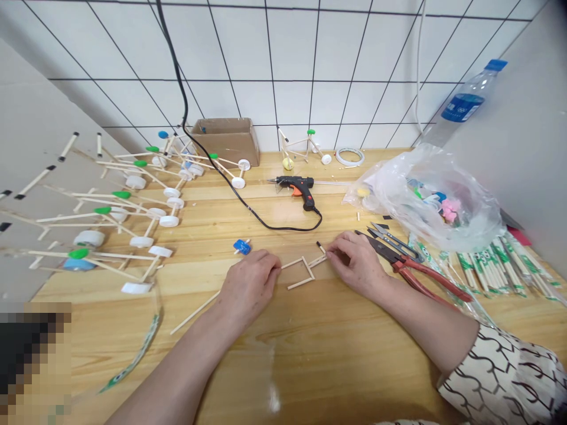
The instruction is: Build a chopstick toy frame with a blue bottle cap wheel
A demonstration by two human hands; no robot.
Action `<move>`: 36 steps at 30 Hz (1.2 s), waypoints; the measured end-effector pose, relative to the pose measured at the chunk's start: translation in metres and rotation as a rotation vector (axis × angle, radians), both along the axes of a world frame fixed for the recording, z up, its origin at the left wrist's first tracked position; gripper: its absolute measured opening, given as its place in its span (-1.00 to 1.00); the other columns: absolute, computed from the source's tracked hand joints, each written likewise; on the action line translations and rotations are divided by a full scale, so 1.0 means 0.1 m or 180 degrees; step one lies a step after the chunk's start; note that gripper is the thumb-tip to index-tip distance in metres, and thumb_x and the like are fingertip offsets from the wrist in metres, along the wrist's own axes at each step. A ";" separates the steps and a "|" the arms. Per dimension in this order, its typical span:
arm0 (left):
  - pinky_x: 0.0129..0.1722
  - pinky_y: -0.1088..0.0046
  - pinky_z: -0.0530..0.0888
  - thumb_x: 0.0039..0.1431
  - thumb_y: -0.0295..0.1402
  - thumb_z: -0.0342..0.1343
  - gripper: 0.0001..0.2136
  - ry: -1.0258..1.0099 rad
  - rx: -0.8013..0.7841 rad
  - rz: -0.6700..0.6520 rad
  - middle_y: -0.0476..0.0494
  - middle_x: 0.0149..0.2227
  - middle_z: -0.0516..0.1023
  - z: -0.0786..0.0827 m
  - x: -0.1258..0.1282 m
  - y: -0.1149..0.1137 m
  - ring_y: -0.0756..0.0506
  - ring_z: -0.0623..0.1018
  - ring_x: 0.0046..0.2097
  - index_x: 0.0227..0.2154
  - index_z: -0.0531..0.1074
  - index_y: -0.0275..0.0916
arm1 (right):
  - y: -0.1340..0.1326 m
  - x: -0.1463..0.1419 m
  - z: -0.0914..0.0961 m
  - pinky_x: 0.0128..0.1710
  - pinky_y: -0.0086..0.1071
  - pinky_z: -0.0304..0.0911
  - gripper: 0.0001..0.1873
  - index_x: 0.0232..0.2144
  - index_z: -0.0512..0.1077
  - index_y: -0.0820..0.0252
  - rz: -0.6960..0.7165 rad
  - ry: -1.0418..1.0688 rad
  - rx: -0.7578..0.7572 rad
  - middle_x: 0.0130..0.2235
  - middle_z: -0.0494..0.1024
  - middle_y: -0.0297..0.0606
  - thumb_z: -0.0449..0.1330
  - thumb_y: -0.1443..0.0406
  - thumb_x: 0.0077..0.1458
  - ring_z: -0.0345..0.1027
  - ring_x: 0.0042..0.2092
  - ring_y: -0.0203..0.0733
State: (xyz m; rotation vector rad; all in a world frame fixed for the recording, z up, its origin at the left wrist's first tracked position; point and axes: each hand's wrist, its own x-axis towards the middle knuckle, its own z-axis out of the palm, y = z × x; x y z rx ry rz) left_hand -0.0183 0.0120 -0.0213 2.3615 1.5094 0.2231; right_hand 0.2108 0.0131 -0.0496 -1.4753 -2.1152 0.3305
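Note:
A small frame of thin wooden sticks lies flat on the wooden table between my hands. My left hand rests knuckles up on the table, fingers curled, pinching the frame's left stick end. My right hand pinches the frame's right end, where a black-tipped stick pokes out. A long loose stick runs out from under my left hand toward the near left. A blue bottle cap on a short stick lies just beyond my left hand.
A black and orange glue gun with its cable lies behind the frame. Red-handled pliers and small scissors lie right of my right hand, beside wrapped chopsticks and a plastic bag of caps. Several finished stick-and-cap models fill the left; a cardboard box stands behind.

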 end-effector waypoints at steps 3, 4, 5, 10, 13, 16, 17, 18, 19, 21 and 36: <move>-0.30 0.40 0.37 0.15 -0.44 -0.13 -0.80 0.0016 0.0022 -0.0004 -0.11 -0.35 0.51 -0.01 0.00 0.00 -0.10 0.48 -0.26 -0.42 0.41 -0.22 | 0.00 0.00 0.00 -0.27 -0.30 0.07 -0.89 -0.46 0.42 0.17 0.0001 0.0001 0.0002 -0.42 0.43 -0.27 0.10 0.38 0.04 0.27 -0.34 -0.21; -0.30 0.40 0.37 0.16 -0.44 -0.13 -0.80 0.0027 0.0016 0.0002 -0.11 -0.34 0.51 -0.01 0.00 0.00 -0.10 0.48 -0.26 -0.42 0.40 -0.22 | 0.00 0.00 0.00 -0.27 -0.31 0.07 -0.89 -0.46 0.42 0.17 0.0003 0.0003 0.0001 -0.42 0.43 -0.27 0.10 0.38 0.04 0.27 -0.34 -0.21; -0.30 0.40 0.37 0.16 -0.44 -0.13 -0.80 0.0036 0.0010 0.0008 -0.11 -0.34 0.50 -0.01 0.00 0.00 -0.10 0.48 -0.26 -0.42 0.40 -0.22 | 0.00 0.00 0.00 -0.27 -0.31 0.07 -0.89 -0.45 0.42 0.17 0.0007 0.0008 0.0003 -0.42 0.43 -0.27 0.09 0.38 0.04 0.27 -0.35 -0.21; -0.28 0.38 0.38 0.17 -0.43 -0.14 -0.79 0.0003 0.0034 -0.0004 -0.12 -0.33 0.50 -0.03 -0.01 -0.01 -0.11 0.47 -0.25 -0.41 0.41 -0.23 | 0.00 0.00 0.00 -0.28 -0.31 0.07 -0.89 -0.45 0.42 0.17 0.0020 0.0004 0.0015 -0.42 0.43 -0.27 0.10 0.38 0.04 0.28 -0.34 -0.21; -0.28 0.39 0.39 0.16 -0.44 -0.14 -0.79 -0.0019 0.0082 -0.0022 -0.12 -0.34 0.50 -0.04 -0.01 -0.01 -0.10 0.48 -0.25 -0.41 0.40 -0.22 | 0.00 0.00 0.01 -0.28 -0.31 0.07 -0.90 -0.45 0.42 0.17 0.0000 -0.0012 0.0006 -0.43 0.42 -0.27 0.10 0.38 0.03 0.28 -0.34 -0.20; -0.28 0.39 0.39 0.16 -0.44 -0.14 -0.80 0.0014 0.0099 -0.0024 -0.11 -0.34 0.50 -0.04 -0.01 0.00 -0.10 0.48 -0.26 -0.41 0.40 -0.22 | -0.01 0.00 0.01 -0.28 -0.31 0.07 -0.91 -0.45 0.42 0.17 -0.0001 -0.0021 0.0012 -0.44 0.42 -0.27 0.11 0.38 0.02 0.28 -0.35 -0.20; -0.28 0.39 0.39 0.17 -0.44 -0.14 -0.80 0.0020 0.0103 -0.0023 -0.11 -0.34 0.50 -0.04 0.00 0.00 -0.10 0.48 -0.25 -0.41 0.40 -0.22 | -0.01 0.00 0.01 -0.28 -0.31 0.07 -0.91 -0.44 0.42 0.17 0.0006 -0.0025 0.0015 -0.44 0.42 -0.27 0.11 0.38 0.02 0.28 -0.35 -0.20; -0.27 0.39 0.39 0.17 -0.43 -0.14 -0.79 0.0018 0.0104 -0.0027 -0.11 -0.34 0.50 -0.04 0.00 0.00 -0.10 0.48 -0.25 -0.41 0.40 -0.22 | -0.01 0.00 0.01 -0.28 -0.30 0.07 -0.91 -0.44 0.42 0.17 0.0010 -0.0029 0.0009 -0.43 0.42 -0.27 0.11 0.37 0.02 0.28 -0.35 -0.20; -0.27 0.38 0.39 0.17 -0.43 -0.14 -0.79 0.0010 0.0101 -0.0030 -0.11 -0.34 0.50 -0.04 0.00 0.00 -0.10 0.48 -0.25 -0.40 0.40 -0.22 | -0.01 -0.01 0.01 -0.28 -0.30 0.07 -0.91 -0.44 0.42 0.17 0.0012 -0.0031 0.0002 -0.43 0.42 -0.27 0.11 0.37 0.03 0.28 -0.35 -0.20; -0.26 0.37 0.39 0.18 -0.43 -0.15 -0.79 -0.0006 0.0084 -0.0027 -0.12 -0.33 0.50 -0.05 0.00 0.00 -0.10 0.48 -0.24 -0.40 0.40 -0.22 | -0.01 -0.01 0.01 -0.27 -0.30 0.07 -0.91 -0.44 0.43 0.17 0.0003 -0.0030 -0.0009 -0.43 0.42 -0.27 0.11 0.38 0.03 0.28 -0.35 -0.21; -0.26 0.37 0.38 0.18 -0.43 -0.14 -0.79 0.0051 0.0025 -0.0005 -0.13 -0.32 0.49 -0.03 0.00 -0.01 -0.12 0.47 -0.23 -0.39 0.41 -0.23 | -0.01 0.00 0.02 -0.26 -0.30 0.08 -0.90 -0.42 0.44 0.18 0.0019 -0.0034 -0.0016 -0.42 0.43 -0.26 0.11 0.38 0.03 0.29 -0.34 -0.21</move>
